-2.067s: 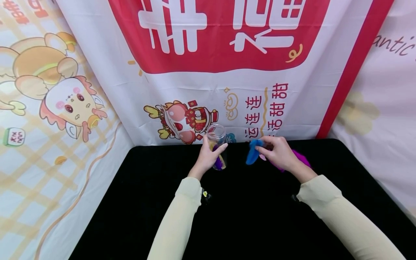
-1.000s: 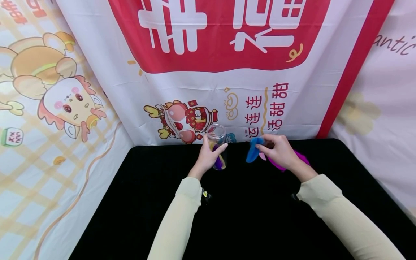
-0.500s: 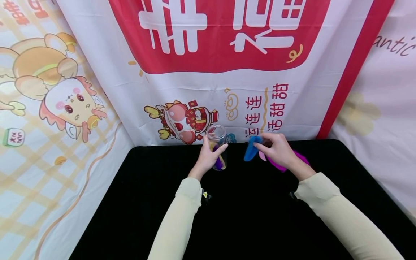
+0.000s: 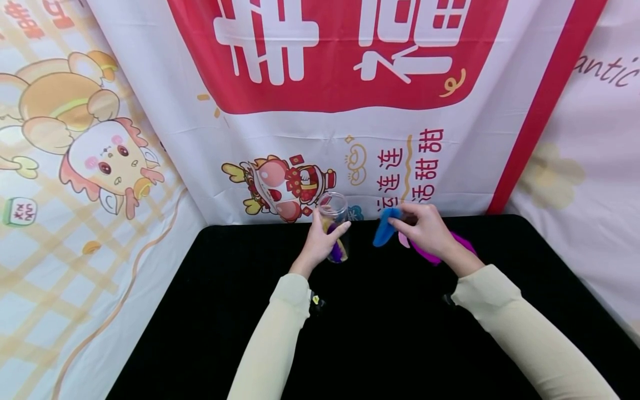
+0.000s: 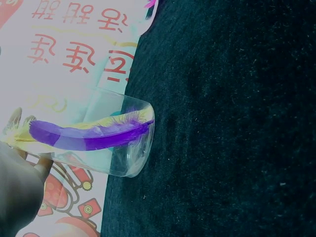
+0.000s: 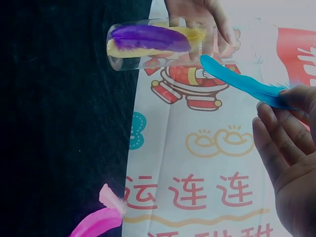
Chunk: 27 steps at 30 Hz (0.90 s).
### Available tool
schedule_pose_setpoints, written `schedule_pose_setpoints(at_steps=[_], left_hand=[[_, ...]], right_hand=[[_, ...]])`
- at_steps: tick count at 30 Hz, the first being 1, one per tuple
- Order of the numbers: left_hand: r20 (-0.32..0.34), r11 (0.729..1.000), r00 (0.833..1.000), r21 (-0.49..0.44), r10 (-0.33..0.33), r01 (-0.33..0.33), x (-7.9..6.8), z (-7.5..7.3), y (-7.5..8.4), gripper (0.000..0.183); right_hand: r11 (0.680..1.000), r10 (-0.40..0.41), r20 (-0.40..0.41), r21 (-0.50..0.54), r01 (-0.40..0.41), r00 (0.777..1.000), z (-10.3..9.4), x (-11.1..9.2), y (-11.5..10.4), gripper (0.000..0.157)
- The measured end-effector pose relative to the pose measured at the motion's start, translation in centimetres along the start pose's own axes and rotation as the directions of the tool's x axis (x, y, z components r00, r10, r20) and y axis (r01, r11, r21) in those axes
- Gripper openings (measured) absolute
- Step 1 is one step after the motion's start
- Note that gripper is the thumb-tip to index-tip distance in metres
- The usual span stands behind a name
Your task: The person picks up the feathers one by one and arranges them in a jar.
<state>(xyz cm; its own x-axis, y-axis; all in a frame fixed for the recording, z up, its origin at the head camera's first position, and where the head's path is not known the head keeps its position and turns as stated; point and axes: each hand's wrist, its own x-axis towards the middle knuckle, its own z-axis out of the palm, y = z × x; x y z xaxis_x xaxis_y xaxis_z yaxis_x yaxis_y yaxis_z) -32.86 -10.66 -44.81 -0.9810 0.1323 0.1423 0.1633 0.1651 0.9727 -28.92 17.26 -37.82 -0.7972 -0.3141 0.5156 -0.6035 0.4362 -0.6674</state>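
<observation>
My left hand [image 4: 320, 239] grips a clear glass jar [image 4: 333, 203] standing at the back of the black table, fingers round its upper part. Inside the jar a purple feather [image 5: 94, 137] and a yellow feather [image 5: 106, 120] lie against the wall. To the right of the jar, my right hand [image 4: 425, 230] pinches a blue feather [image 6: 242, 83] by one end between thumb and fingers. The feather's free end points down and left in the head view, a short way from the jar. Below that hand lie a pale pink feather [image 6: 111, 197] and a magenta feather [image 6: 98, 221], partly hidden by it in the head view.
The black table [image 4: 380, 328] ends at the back against a white and red printed cloth [image 4: 320, 128]. Printed cloths also hang at the left [image 4: 90, 222] and right [image 4: 590, 183].
My right hand has moved slightly up and left with the blue feather, whose free end now sits closer to the jar. My left hand and the jar have stayed in place.
</observation>
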Motion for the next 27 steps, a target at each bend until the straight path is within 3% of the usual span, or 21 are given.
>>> schedule_pose_setpoints(at_steps=[27], left_hand=[[-0.001,1.000,1.000,0.019,-0.009,0.010,-0.1,0.1,0.1,0.091]], right_hand=[[1.000,0.002,0.000,0.008,-0.002,1.000,0.2,1.1,-1.8,0.007]])
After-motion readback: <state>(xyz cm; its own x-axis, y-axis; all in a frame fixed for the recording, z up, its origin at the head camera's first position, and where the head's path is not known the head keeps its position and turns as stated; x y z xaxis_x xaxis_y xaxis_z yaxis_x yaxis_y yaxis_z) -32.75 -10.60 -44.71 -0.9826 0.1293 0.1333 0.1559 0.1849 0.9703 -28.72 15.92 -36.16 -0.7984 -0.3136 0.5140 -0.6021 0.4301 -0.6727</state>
